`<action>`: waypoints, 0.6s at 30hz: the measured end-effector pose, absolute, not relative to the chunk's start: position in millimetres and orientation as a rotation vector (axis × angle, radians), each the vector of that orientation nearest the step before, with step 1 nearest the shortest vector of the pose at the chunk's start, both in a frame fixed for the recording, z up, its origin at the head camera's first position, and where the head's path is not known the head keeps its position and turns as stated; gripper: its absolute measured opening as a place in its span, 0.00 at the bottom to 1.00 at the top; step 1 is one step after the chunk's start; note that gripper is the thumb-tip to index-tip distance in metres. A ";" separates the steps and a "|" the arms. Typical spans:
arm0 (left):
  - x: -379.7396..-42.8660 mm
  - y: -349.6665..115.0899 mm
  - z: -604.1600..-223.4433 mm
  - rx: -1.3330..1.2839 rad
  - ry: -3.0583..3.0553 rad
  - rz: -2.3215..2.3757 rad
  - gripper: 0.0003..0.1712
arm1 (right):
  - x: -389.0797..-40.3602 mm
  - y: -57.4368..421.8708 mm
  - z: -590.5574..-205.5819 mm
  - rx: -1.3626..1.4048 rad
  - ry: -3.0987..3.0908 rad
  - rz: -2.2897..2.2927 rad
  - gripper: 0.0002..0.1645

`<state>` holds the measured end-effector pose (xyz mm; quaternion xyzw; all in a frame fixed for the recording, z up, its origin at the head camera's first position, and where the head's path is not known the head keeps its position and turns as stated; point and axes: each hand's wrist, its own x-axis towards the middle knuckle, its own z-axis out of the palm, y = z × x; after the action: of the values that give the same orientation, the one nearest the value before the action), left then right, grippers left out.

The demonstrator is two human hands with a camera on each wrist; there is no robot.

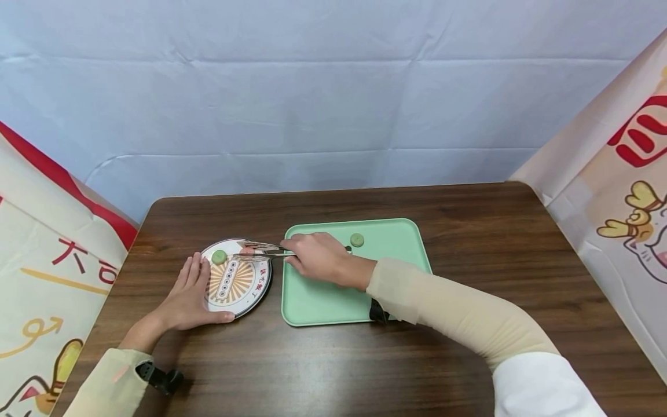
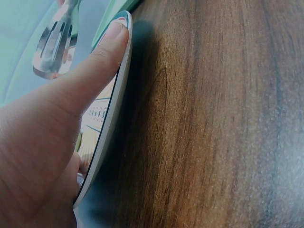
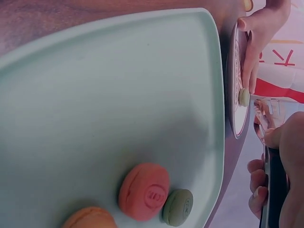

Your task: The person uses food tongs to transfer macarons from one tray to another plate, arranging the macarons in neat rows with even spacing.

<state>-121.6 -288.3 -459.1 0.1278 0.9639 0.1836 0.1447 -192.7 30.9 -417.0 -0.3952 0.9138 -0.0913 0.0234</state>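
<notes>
My right hand (image 1: pixel 320 258) grips metal tongs (image 1: pixel 266 253), their slotted heads reaching over the round printed plate (image 1: pixel 255 292). A pinkish piece (image 1: pixel 247 251) shows between the tong heads, above the plate's far side. A green macaron (image 1: pixel 219 257) lies on the plate near its left rim. My left hand (image 1: pixel 190 295) rests along the plate's left and near edge, fingers straight and thumb (image 2: pixel 102 57) laid over the rim. On the green tray (image 1: pixel 318 301) sit another green macaron (image 3: pixel 178 207), a red macaron (image 3: pixel 145 191) and an orange one (image 3: pixel 90 219); my right hand and arm hide the last two from the head view.
The tray stands right of the plate, under my right forearm, with a narrow strip of brown wooden table (image 1: pixel 323 370) between them. A pale cloth (image 1: pixel 312 116) hangs behind the table's far edge, and printed cloths stand at both sides.
</notes>
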 end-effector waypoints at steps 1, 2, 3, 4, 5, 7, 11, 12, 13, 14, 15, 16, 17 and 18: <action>-121.5 -288.0 -459.1 0.366 2.776 0.528 0.83 | -193.0 29.8 -417.0 -1.220 2.828 -0.276 0.22; -121.4 -288.1 -459.1 0.365 2.776 0.528 0.83 | -193.3 28.8 -417.0 -1.216 2.828 -0.267 0.22; -121.4 -287.9 -459.2 0.363 2.776 0.532 0.83 | -193.6 27.9 -417.2 -1.214 2.826 -0.260 0.21; -121.4 -288.2 -459.6 0.365 2.778 0.539 0.83 | -193.7 27.0 -417.1 -1.209 2.826 -0.253 0.21; -121.5 -288.7 -460.3 0.368 2.781 0.550 0.83 | -193.9 26.2 -417.1 -1.205 2.826 -0.245 0.21; -122.0 -290.8 -463.8 0.370 2.784 0.566 0.84 | -194.3 24.9 -417.2 -1.198 2.827 -0.237 0.20; -124.5 -296.1 -471.8 0.371 2.784 0.577 0.85 | -195.6 22.7 -418.7 -1.193 2.836 -0.235 0.19; -125.1 -297.1 -473.4 0.371 2.782 0.571 0.86 | -195.9 22.1 -419.1 -1.192 2.839 -0.232 0.18; -125.4 -297.4 -473.5 0.370 2.779 0.567 0.86 | -196.2 21.5 -419.4 -1.191 2.841 -0.228 0.18; -125.6 -297.6 -473.7 0.372 2.779 0.568 0.86 | -196.5 20.9 -419.9 -1.190 2.843 -0.225 0.18; -125.6 -297.7 -474.0 0.374 2.778 0.571 0.86 | -196.6 20.3 -420.2 -1.189 2.844 -0.223 0.18; -125.4 -297.5 -473.8 0.376 2.776 0.573 0.86 | -196.8 19.6 -420.4 -1.186 2.843 -0.217 0.18; -125.4 -297.5 -473.8 0.376 2.776 0.572 0.86 | -196.9 18.9 -420.6 -1.183 2.844 -0.212 0.18; -125.5 -297.4 -473.6 0.378 2.776 0.574 0.86 | -197.4 18.1 -421.3 -1.182 2.850 -0.208 0.17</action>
<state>-125.5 -297.4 -473.6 0.1309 0.9611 0.1986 0.1406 -197.4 18.1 -421.3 -0.3822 0.9213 -0.0673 0.0246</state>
